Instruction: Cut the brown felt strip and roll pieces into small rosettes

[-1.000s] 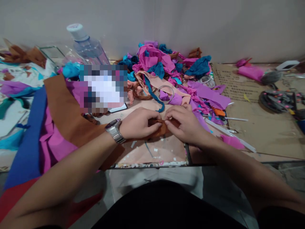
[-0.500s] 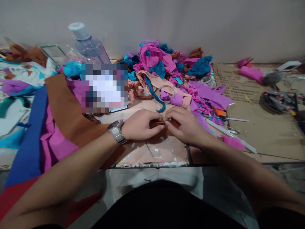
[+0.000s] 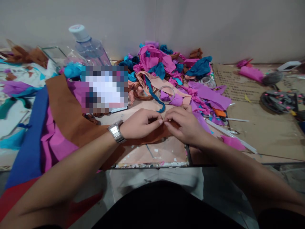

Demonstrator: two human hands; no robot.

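Observation:
A long strip of brown crepe paper (image 3: 69,117) curves from the left side of the table, under my left wrist, to my fingers. Thumb and fingertips of my left hand (image 3: 139,124) pinch the strip's edge near its right end. Close beside it, almost touching, my right hand (image 3: 184,124) is closed in a pinch on the same paper. The paper's lower part spreads below both hands, over the pale tabletop (image 3: 140,154). How the edge lies between the fingertips is mostly hidden. A silver watch (image 3: 116,132) is on my left wrist.
Crumpled pink, teal and purple paper scraps (image 3: 154,60) are heaped at the back. A bottle (image 3: 91,49) stands behind a blurred-out phone (image 3: 105,89). White sticks (image 3: 231,135) and cardboard (image 3: 254,127) lie right; pink and blue sheets (image 3: 33,127) hang over the left front edge.
The brown paper now spreads wider and lower beneath my left hand. My left fingertips have shifted slightly up and left; my right hand stays almost in place.

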